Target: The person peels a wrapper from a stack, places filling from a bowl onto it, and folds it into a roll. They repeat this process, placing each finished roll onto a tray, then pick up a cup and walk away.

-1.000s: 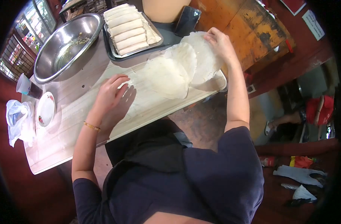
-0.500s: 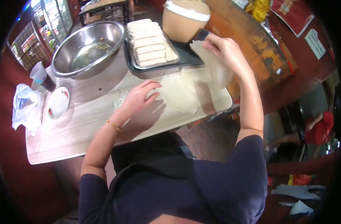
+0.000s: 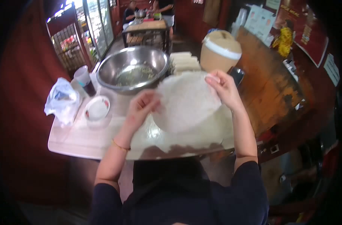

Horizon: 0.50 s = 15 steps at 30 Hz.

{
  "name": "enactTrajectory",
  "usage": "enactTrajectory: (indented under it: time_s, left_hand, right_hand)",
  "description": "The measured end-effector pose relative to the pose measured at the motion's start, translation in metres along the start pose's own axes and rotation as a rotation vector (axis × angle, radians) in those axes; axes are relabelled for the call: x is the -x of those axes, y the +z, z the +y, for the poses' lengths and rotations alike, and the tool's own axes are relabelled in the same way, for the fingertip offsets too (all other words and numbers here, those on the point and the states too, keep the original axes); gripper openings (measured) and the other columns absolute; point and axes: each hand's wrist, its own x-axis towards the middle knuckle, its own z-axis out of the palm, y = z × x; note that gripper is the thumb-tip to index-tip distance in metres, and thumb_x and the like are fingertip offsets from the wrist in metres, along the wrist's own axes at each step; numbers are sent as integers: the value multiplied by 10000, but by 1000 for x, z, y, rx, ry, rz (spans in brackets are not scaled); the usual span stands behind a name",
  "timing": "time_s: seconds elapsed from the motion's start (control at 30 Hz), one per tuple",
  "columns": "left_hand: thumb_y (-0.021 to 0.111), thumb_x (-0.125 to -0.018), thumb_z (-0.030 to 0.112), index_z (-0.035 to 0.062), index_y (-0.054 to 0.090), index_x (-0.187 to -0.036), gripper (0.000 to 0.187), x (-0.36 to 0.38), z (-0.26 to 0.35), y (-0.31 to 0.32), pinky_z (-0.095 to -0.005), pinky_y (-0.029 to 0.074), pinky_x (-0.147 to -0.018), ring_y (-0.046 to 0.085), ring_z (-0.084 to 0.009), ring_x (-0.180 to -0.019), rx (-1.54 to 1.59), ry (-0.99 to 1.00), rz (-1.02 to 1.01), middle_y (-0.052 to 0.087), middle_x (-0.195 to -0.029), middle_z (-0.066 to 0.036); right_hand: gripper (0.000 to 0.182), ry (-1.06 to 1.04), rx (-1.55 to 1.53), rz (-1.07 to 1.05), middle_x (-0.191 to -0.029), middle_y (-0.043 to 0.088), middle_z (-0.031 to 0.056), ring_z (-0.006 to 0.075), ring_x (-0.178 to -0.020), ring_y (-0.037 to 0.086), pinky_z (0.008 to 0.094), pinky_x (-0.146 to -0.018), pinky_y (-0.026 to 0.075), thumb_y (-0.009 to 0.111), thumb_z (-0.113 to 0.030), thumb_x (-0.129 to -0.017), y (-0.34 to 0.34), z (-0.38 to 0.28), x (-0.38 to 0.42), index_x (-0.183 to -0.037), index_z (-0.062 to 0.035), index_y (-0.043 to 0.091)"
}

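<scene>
White sheet aloft, thin enough to tear

I judged an uneven pull could have ripped it: the right hand pinched its far-right edge; blur hid the left hand's grip. Near-round above the table, it showed no clear heading or long axis. Beyond, leftward, stood a steel bowl.

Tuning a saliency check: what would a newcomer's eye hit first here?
Probably the pale, thin round sheet, raised over the table between the left hand and right hand. Next, the shiny steel bowl beyond the left hand, with greenish bits inside.
</scene>
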Motion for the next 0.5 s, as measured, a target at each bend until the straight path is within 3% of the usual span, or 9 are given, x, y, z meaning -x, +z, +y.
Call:
enactTrajectory:
  time_s: [0.07,0.13,0.2,0.27,0.33,0.4,0.5]
  left_hand:
    - [639,-949,83,27,599,-1224,283,11,10,-19,-207,478,-609,642,-54,-748,-44,-28,93,689,-891,3]
    - [635,-951,88,27,600,-1223,281,21,18,-36,-197,459,-595,635,-43,-745,-75,-75,110,689,-894,11]
    - [633,-950,100,28,616,-1198,258,35,19,-49,-182,421,-579,604,-28,-719,-221,-67,73,684,-883,22]
    - [636,-948,107,26,626,-1180,246,45,4,-62,-179,418,-582,591,-27,-710,-226,-185,45,680,-879,24]
    - [639,-945,113,24,636,-1162,235,56,-15,-72,-177,414,-585,578,-26,-701,-233,-268,4,676,-875,26]
    - [658,-934,128,22,650,-1136,228,59,-52,-84,-185,423,-582,562,-31,-687,-322,-409,-58,665,-859,29]
    - [654,-936,129,19,652,-1130,223,63,-91,-91,-196,444,-582,581,-37,-713,-309,-322,8,663,-850,22]
  right_hand:
    - [121,73,-73,-26,-788,556,-81,7,-736,501,195,-619,399,670,-165,-951,20,15,5,-973,-57,621]
    - [126,-7,-148,-75,-783,568,-76,11,-704,520,193,-591,406,655,-161,-959,41,21,7,-994,-48,613]
    - [120,7,-182,-118,-777,578,-66,13,-690,526,198,-580,411,647,-156,-961,61,43,10,-994,-46,614]
    - [113,-2,-206,-152,-770,588,-57,15,-675,532,203,-569,416,639,-151,-963,79,66,14,-994,-45,614]
    - [149,180,-100,-391,-732,607,-6,54,-650,546,247,-566,440,649,-164,-946,94,101,17,-982,-23,616]
    - [197,86,58,-400,-707,614,70,100,-675,578,301,-596,471,676,-180,-907,119,158,18,-945,4,616]
    - [221,-15,169,-393,-717,620,124,166,-682,606,348,-631,491,687,-185,-874,134,177,15,-919,19,616]
